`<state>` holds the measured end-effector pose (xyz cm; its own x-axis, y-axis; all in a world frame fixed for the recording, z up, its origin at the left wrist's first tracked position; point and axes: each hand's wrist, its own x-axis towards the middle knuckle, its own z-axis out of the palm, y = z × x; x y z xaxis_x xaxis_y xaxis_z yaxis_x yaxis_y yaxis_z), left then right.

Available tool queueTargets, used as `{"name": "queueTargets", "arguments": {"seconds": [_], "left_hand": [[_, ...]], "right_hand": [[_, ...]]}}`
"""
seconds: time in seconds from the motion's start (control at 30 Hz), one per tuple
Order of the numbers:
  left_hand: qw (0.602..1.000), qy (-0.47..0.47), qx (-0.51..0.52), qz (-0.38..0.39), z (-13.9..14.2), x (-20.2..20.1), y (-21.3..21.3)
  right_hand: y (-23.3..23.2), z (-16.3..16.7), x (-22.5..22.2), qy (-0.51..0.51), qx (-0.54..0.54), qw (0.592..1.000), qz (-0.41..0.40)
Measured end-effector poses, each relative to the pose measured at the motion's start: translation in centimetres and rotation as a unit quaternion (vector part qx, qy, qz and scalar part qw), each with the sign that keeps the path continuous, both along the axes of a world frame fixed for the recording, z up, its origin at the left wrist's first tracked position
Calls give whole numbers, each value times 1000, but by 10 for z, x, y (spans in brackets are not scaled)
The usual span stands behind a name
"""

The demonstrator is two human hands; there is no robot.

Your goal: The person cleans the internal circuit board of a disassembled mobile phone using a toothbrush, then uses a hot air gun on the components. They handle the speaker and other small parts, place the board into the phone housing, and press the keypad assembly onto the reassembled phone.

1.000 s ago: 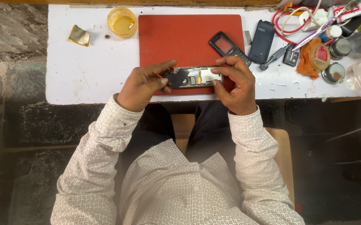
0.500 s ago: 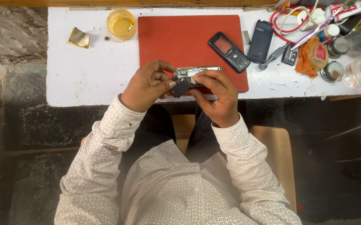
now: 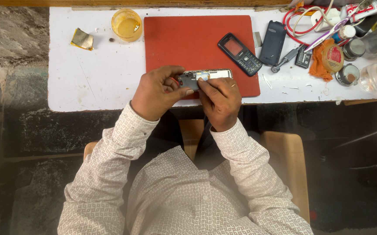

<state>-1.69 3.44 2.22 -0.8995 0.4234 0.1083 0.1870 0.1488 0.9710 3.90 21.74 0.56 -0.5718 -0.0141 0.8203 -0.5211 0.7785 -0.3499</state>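
My left hand (image 3: pixel 156 92) grips the left end of an opened phone body (image 3: pixel 206 76) with bare circuit parts, held over the near edge of a red mat (image 3: pixel 188 41). My right hand (image 3: pixel 219 99) steadies the same phone body from below, its fingertips on the middle of it. A dark keypad phone front (image 3: pixel 240 48) lies on the mat's right part, apart from both hands.
A white table (image 3: pixel 88 78) carries a small yellow cup (image 3: pixel 126 24), a scrap of foil (image 3: pixel 82 39), a dark back cover (image 3: pixel 273 42), a battery (image 3: pixel 303 57), a screwdriver (image 3: pixel 284 59), red wire (image 3: pixel 299 26), an orange cloth (image 3: pixel 319 61) and small tins (image 3: pixel 348 74). I sit on a wooden chair (image 3: pixel 284 156).
Both hands with the phone body have shifted left along the mat's near edge. My right hand has moved from the phone body's right end to beneath its middle.
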Motion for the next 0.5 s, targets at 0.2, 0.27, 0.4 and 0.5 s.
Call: {"name": "queueTargets", "arguments": {"seconds": [0.2, 0.27, 0.4, 0.5], "left_hand": [[987, 132, -91, -1, 6, -5, -5], [977, 161, -137, -3, 6, -9, -7], [954, 255, -159, 10, -1, -13, -5], [956, 245, -159, 6, -7, -16, -2]], "right_hand": [[12, -5, 2, -48, -41, 997, 47], [22, -6, 4, -59, -77, 994, 46], [43, -9, 5, -63, -135, 989, 14], [51, -12, 8, -70, -161, 984, 14]]}}
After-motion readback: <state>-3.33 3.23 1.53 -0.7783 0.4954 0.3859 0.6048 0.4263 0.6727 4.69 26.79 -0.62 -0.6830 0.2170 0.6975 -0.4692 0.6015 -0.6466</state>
